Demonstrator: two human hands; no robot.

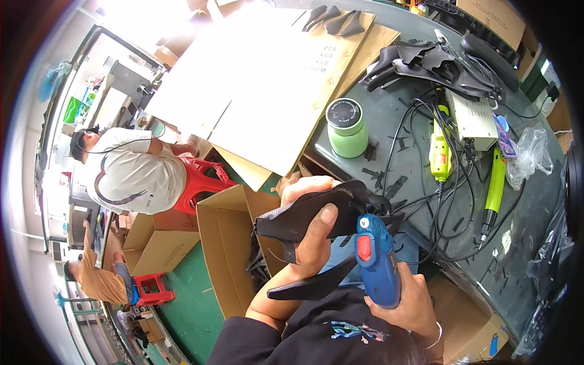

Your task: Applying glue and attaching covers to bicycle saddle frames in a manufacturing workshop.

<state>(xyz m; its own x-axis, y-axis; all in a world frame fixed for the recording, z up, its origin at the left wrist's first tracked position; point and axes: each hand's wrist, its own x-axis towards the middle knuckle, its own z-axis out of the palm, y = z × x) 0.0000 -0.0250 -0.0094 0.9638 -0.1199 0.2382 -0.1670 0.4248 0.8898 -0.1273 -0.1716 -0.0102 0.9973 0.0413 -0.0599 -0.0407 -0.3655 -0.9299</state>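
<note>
My left hand (313, 240) is closed around a black moulded piece (295, 218), with the thumb pressed on its upper face. A curved black flap (316, 287) hangs below that hand; I cannot tell whether it belongs to the same piece. In my right hand (406, 299) is a blue handheld power tool (378, 271) with a red switch. The tool's head meets the right end of the black piece, where ragged black edges show. Its working tip is hidden.
On the grey table (486, 267) are a green jar (347, 129), a lime-green corded tool (440, 149), tangled cables, black scraps and a pile of black parts (426, 67). An open carton (228, 243) stands left of my arm. Two people sit on red stools (204, 182) beyond.
</note>
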